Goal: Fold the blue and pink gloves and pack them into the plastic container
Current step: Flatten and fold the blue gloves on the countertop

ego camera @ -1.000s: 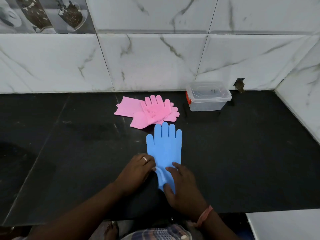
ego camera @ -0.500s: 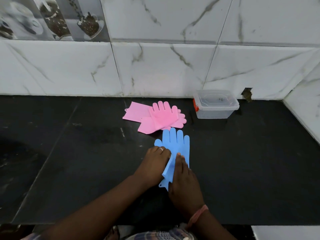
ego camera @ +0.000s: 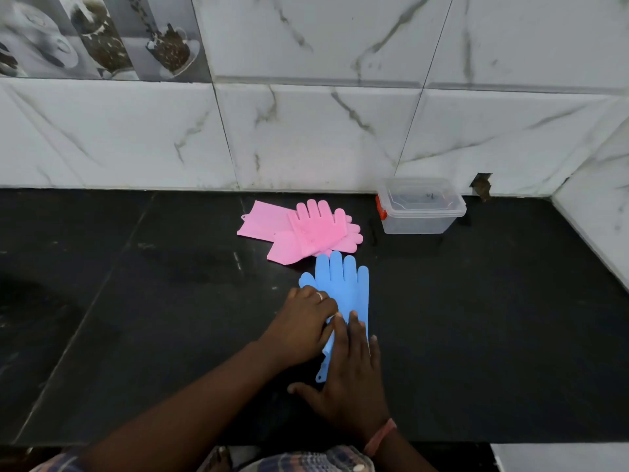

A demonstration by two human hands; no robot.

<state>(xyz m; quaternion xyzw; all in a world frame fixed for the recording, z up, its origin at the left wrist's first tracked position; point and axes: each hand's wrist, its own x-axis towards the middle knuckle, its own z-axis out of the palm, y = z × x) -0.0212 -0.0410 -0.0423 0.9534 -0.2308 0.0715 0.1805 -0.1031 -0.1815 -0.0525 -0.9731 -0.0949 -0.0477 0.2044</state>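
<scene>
Black surface [ego camera: 136, 301], marble tile wall [ego camera: 306, 137] behind. Pink gloves [ego camera: 306, 229] overlap in a loose pile near the back, centre, fingers pointing right and up. Left hand [ego camera: 301, 323]: grip curled, fingers bent onto the left edge of the blue glove [ego camera: 343, 284], ring visible; can't tell if it pinches the edge or just presses. Blue glove lies flat just in front of the pink pile, fingers pointing away, cuff end under both hands. Right hand [ego camera: 350, 379]: grip spread, fingers straight, pressing flat on the cuff part. Plastic container [ego camera: 420, 207], lid on, red clip on its left side, sits against the wall, right of the pink gloves, apart from them.
</scene>
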